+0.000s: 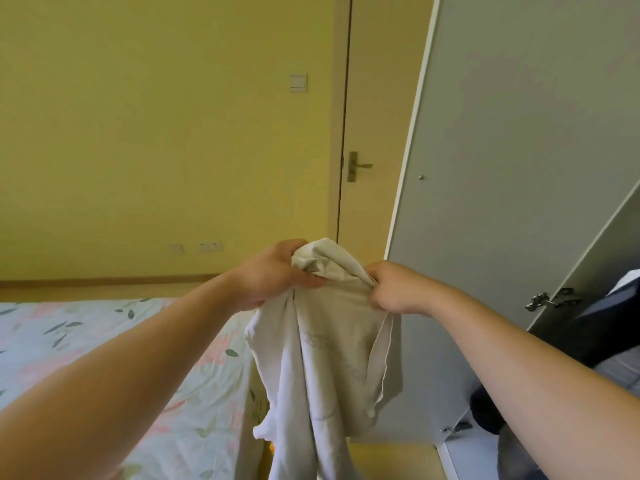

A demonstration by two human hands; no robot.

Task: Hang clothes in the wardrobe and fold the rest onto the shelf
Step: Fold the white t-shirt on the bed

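light: soft, even, yellowish | focus: slightly soft | edges: wide-angle bowing

Head camera faces forward, close above hands (332,282); yellow wall (156,133) beyond.

The wall (156,133) is plain yellow, with a light switch (298,82) high up and sockets (210,246) low down above a wooden skirting board (104,282). A room door (381,98) with a brass lever handle (358,165) stands shut. A bed (104,341) with a floral sheet lies at left. A grey wardrobe door (519,133) stands open at right, with a metal hinge (550,301).
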